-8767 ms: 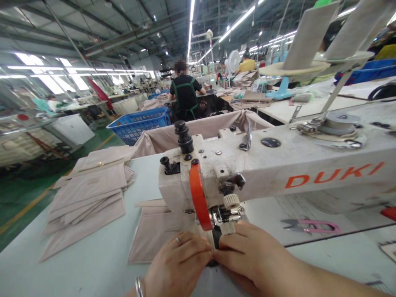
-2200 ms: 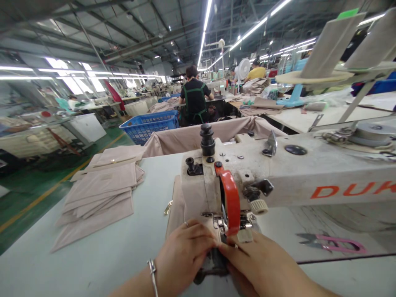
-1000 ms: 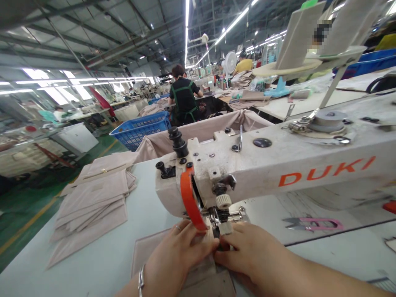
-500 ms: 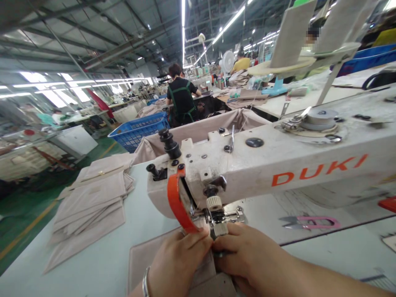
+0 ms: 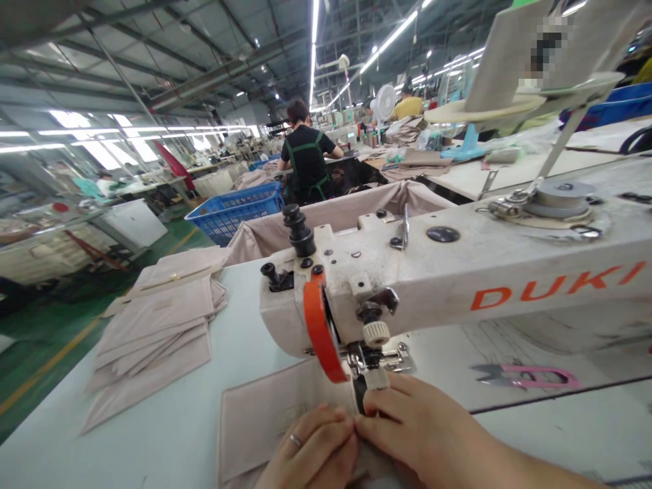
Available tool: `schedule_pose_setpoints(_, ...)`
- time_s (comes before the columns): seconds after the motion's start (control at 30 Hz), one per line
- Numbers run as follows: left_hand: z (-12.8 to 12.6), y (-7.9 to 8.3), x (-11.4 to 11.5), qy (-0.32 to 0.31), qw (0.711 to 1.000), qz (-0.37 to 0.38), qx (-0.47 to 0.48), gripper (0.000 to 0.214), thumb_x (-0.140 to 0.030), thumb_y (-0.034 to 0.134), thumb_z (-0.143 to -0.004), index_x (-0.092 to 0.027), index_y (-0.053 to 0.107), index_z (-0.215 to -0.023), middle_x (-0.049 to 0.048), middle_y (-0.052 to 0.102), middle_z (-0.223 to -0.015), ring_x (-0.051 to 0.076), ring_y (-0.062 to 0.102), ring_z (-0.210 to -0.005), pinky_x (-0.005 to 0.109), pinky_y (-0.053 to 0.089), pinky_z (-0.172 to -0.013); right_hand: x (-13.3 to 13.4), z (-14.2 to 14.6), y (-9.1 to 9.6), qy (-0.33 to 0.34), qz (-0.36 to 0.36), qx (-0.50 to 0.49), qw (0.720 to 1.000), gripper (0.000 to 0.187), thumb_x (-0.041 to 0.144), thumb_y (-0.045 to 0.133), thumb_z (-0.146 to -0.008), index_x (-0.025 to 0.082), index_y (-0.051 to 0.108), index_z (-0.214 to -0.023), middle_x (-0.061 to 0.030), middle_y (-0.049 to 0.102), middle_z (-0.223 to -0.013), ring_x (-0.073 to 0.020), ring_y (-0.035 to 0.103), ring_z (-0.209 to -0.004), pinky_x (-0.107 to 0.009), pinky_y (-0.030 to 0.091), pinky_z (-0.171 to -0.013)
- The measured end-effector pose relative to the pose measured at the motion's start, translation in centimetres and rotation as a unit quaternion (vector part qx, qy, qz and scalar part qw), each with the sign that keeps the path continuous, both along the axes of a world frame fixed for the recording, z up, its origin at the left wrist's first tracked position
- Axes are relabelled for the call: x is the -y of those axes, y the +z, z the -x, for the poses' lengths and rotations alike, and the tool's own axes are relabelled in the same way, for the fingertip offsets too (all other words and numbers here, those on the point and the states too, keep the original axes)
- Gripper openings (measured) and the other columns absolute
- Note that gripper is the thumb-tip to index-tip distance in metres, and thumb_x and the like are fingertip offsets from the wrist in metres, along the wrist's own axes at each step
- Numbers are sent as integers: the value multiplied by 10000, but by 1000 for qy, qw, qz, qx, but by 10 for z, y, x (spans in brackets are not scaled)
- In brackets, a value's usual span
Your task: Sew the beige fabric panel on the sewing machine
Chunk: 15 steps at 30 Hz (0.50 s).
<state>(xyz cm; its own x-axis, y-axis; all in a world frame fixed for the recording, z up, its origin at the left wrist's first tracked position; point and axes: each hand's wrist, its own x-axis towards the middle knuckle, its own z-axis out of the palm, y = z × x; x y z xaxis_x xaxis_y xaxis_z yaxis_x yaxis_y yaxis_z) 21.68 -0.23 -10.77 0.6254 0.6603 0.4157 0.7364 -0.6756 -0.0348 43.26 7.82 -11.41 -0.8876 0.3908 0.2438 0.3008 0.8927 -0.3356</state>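
My left hand point(image 5: 313, 455) and my right hand point(image 5: 412, 431) meet fingertip to fingertip just below the needle of the sewing machine point(image 5: 458, 278), both pressing down on a beige fabric panel point(image 5: 265, 424). The fingers of each are curled and pinching at the cloth right at the presser foot point(image 5: 374, 377) — whether they grip a fold or only press it flat I cannot tell, since the knuckles hide the spot. There is a ring on my left hand.

The panel lies flat on the pale table point(image 5: 168, 441), its far edge tucked under the machine head, its near edge running out of view under my wrists. The orange guard point(image 5: 320, 333) on the head curves down just left of the needle, close above my left fingers.

To the left, well apart from my hands, sits a loose stack of panels point(image 5: 157, 326) of the same beige cloth, fanned out. On the right, past the machine arm, pink snips point(image 5: 527, 375) lie on the table. Behind the machine hangs a cloth bin point(image 5: 331, 214), and beyond it stands a blue basket point(image 5: 237, 210).

Further back a person in a black top point(image 5: 305, 159) stands turned away at another table — not part of my work here.
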Motion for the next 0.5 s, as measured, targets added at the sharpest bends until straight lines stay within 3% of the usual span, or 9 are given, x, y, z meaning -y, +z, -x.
schedule_pose_setpoints(0.1, 0, 5, -7, -1, 1000, -4, 24, 374, -438, 443, -1041, -163, 695, -1073, 15, 768, -999, 150, 724, -992, 209, 521, -1015, 1, 2, -3, -17, -22, -10, 1000, 186, 229, 617, -920, 197, 676, -1094, -41, 700, -1014, -230, 616, -898, -363, 508, -827)
schedule_pose_setpoints(0.23, 2, 7, -8, 18, 999, 20, 41, 300, -410, 519, -1010, -174, 672, -1117, 30, 751, -1069, 173, 700, -1045, 244, 531, -1014, 1, 1, 6, -48, 7, -16, 999, 92, 118, 614, -864, 182, 664, -909, -27, 679, -903, -209, 594, -866, -336, 481, -813)
schedule_pose_setpoints(0.33, 4, 5, -6, 22, 999, 22, 39, 281, -369, 556, -987, -161, 655, -1148, 61, 736, -1114, 194, 685, -1072, 283, 529, -1029, -1, -1, 14, -68, 46, -13, 997, 140, 65, 578, -845, 179, 635, -788, -28, 647, -844, -206, 571, -831, -326, 459, -723)
schedule_pose_setpoints(0.5, 2, 3, -6, 26, 999, -4, 39, 259, -332, 519, -1004, -169, 671, -1136, 41, 753, -1084, 184, 706, -1029, 264, 552, -990, -2, -3, 11, -39, 59, -3, 997, 171, 122, 532, -916, 193, 683, -952, -49, 663, -946, -232, 570, -902, -359, 471, -802)
